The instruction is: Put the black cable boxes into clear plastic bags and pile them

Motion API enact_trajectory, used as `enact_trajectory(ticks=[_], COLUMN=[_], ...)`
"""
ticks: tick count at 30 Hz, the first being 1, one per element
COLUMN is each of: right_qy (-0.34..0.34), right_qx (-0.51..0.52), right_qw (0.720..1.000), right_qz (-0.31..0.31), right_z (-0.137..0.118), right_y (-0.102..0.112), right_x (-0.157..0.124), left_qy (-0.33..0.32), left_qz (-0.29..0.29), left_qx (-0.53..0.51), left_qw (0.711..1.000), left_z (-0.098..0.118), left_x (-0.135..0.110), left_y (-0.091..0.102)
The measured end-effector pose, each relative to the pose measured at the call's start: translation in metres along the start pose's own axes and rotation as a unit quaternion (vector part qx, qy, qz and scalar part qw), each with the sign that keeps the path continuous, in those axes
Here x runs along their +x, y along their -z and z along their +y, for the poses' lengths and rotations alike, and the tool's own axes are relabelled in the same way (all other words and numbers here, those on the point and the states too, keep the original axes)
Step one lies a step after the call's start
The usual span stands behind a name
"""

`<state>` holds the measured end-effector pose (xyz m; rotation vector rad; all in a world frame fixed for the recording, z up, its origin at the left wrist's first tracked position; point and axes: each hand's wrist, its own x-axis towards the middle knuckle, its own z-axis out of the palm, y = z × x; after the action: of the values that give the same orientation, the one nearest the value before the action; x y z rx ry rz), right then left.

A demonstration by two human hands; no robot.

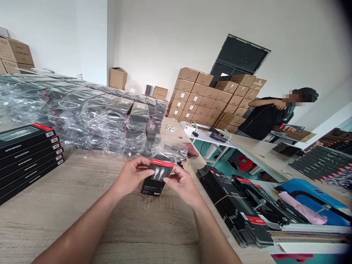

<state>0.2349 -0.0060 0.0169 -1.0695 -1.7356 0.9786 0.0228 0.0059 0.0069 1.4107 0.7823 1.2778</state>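
A black product box (154,186) with a red band and a picture of two white cable plugs is in front of me, over the wooden table (143,227). My left hand (132,175) grips its left side, the thumb lying across the front. On the opposite side my right hand (183,183) holds the edge, its thumb near the plug picture. Clear plastic film (170,148) rises just behind the box's top; whether it wraps the box I cannot tell. The far side of the box and some fingertips are hidden.
Plastic-wrapped black boxes (115,110) form a wall behind my hands. A stack of black boxes (24,154) stands at left. Banded flat cartons (231,198) lie at right, beside a blue bag (310,194). Across the tables, a person (261,117) handles a dark box.
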Motion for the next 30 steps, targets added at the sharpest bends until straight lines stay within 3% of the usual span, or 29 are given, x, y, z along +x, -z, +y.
enact_trajectory(ticks=[3,7,11,16,20,24,28,30], right_qy=[-0.014,-0.005,-0.006,-0.002,0.021,0.025,-0.014,-0.027], right_qx=[-0.041,-0.014,-0.027,-0.046,0.0,0.08,0.186,0.23], right_qw=[0.997,0.999,0.999,0.995,1.0,0.995,0.97,0.956], right_qz=[-0.07,-0.028,-0.043,-0.083,-0.022,0.053,0.158,0.182], right_z=[0.0,-0.003,0.004,0.009,0.003,0.008,0.018,0.021], right_y=[0.004,0.004,-0.002,-0.003,-0.002,-0.002,0.004,0.008], right_x=[-0.001,0.0,0.0,-0.001,-0.001,0.006,0.012,0.012], left_qy=[0.067,0.032,-0.008,-0.024,0.037,0.075,0.097,0.112], left_qz=[-0.064,-0.073,-0.043,-0.066,-0.1,-0.126,-0.137,-0.145], left_qx=[0.11,0.265,0.227,0.219,0.175,0.084,0.09,0.108], left_qw=[0.99,0.961,0.973,0.973,0.979,0.986,0.982,0.977], left_z=[-0.019,-0.03,-0.015,-0.011,-0.021,-0.021,-0.017,-0.015], left_x=[-0.003,-0.008,-0.008,-0.005,-0.007,-0.013,-0.016,-0.016], left_y=[0.014,0.017,0.007,0.005,0.006,-0.004,-0.023,-0.03])
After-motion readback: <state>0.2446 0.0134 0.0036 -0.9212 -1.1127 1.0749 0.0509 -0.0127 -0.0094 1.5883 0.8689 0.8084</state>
